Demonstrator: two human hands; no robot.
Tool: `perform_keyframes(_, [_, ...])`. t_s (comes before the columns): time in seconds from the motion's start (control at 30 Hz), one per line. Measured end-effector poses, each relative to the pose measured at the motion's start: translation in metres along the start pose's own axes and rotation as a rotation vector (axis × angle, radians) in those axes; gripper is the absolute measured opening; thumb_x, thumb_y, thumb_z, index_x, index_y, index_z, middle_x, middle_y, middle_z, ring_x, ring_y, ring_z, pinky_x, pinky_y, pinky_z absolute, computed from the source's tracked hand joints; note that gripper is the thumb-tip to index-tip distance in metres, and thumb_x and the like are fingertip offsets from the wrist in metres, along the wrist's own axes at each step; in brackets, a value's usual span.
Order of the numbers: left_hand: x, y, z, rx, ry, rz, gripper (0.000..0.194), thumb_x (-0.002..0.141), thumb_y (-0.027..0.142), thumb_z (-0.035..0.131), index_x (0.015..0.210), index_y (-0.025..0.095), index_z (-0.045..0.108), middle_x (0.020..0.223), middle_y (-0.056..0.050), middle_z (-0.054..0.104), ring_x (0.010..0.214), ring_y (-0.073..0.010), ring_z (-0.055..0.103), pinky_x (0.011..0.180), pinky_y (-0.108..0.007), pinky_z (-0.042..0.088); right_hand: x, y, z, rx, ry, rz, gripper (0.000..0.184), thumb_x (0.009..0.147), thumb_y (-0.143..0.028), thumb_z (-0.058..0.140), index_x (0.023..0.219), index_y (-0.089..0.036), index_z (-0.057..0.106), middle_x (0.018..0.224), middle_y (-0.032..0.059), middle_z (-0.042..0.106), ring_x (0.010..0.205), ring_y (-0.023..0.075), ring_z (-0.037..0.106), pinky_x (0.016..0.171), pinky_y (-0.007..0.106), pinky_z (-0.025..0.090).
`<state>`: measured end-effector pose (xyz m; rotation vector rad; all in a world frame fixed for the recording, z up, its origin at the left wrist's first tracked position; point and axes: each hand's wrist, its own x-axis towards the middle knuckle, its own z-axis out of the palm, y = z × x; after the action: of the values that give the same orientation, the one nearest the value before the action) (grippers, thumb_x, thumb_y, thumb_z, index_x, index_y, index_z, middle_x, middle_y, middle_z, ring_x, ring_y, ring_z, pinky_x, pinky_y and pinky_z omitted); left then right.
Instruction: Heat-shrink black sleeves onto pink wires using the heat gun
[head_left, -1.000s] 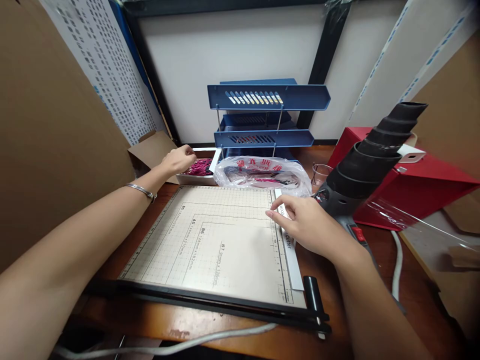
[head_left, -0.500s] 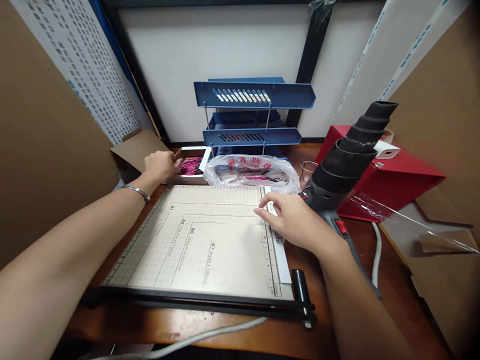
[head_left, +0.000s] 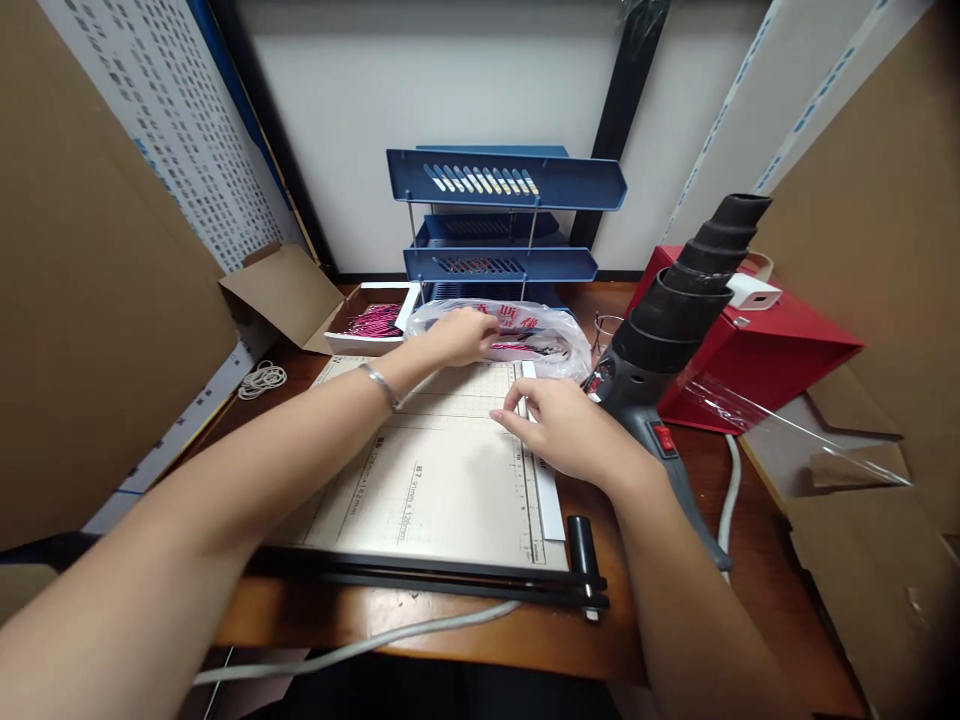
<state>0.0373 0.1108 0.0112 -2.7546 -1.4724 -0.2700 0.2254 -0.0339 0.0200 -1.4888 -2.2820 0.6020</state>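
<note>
My left hand [head_left: 466, 337] is over the mouth of a clear plastic bag [head_left: 574, 345] with red print, its fingers curled down; what they hold, if anything, is hidden. Thin pink-and-black pieces [head_left: 517, 346] lie in the bag. Beside it stands an open cardboard box [head_left: 360, 343] with a bundle of similar thin pink pieces [head_left: 376, 321]. My right hand [head_left: 562, 425] hovers by the right edge of a paper cutter [head_left: 457, 490], thumb and forefinger a little apart with nothing visible between them. The cutter's black handle [head_left: 581, 550] lies along the near right corner.
A black heat gun [head_left: 652, 340] with a red switch stands to the right, in front of a red box [head_left: 787, 345]. Blue stacked trays [head_left: 502, 265] rise behind the bag. A coiled white cord [head_left: 262, 380] lies at left, and a grey cable [head_left: 390, 640] crosses the table's front edge.
My left hand has moved right, from the box of pink pieces to the plastic bag. My right hand stays over the cutter's edge in nearly the same pose. The view has shifted slightly.
</note>
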Motion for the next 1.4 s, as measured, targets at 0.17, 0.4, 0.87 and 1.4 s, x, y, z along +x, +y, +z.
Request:
perform_keyframes(0.17, [0.042, 0.013, 0.023, 0.013, -0.037, -0.063, 0.028, 0.09, 0.026, 0.058, 0.107, 0.021, 0.08, 0.106, -0.011, 0.079, 0.09, -0.025, 0.07, 0.075, -0.033, 0.046, 0.001, 0.0, -0.003, 0.021, -0.001, 0.013, 0.024, 0.096, -0.044, 0.06, 0.095, -0.023, 0.071, 0.083, 0.0059, 0.07, 0.075, 0.0196, 0.06, 0.069, 0.03, 0.037])
perform_keyframes(0.4, [-0.012, -0.039, -0.007, 0.109, 0.215, -0.305, 0.051, 0.101, 0.045, 0.036, 0.098, 0.017, 0.078, 0.098, -0.014, 0.078, 0.091, -0.0278, 0.069, 0.077, -0.037, 0.045, 0.002, 0.002, 0.0, 0.026, -0.002, -0.013, 0.025, 0.096, -0.043, 0.06, 0.094, -0.022, 0.072, 0.09, 0.0071, 0.074, 0.082, 0.0213, 0.064, 0.071, 0.031, 0.038])
perform_keyframes(0.87, [-0.115, -0.129, -0.03, 0.302, -0.132, -0.568, 0.07, 0.096, 0.058, 0.031, 0.136, 0.013, 0.067, 0.145, -0.018, 0.063, 0.138, -0.0388, 0.05, 0.113, -0.049, 0.037, -0.001, -0.005, -0.001, -0.007, -0.034, -0.004, 0.026, 0.097, -0.045, 0.057, 0.093, -0.022, 0.069, 0.091, 0.007, 0.073, 0.083, 0.0214, 0.063, 0.069, 0.032, 0.036])
perform_keyframes(1.4, [-0.057, -0.16, -0.006, 0.26, -0.314, -0.624, 0.069, 0.097, 0.05, 0.032, 0.131, 0.003, 0.07, 0.133, -0.027, 0.068, 0.12, -0.0382, 0.067, 0.097, -0.04, 0.053, 0.001, -0.002, -0.002, 0.019, -0.001, 0.008, 0.024, 0.097, -0.043, 0.057, 0.093, -0.023, 0.069, 0.087, 0.005, 0.072, 0.08, 0.0201, 0.061, 0.07, 0.031, 0.036])
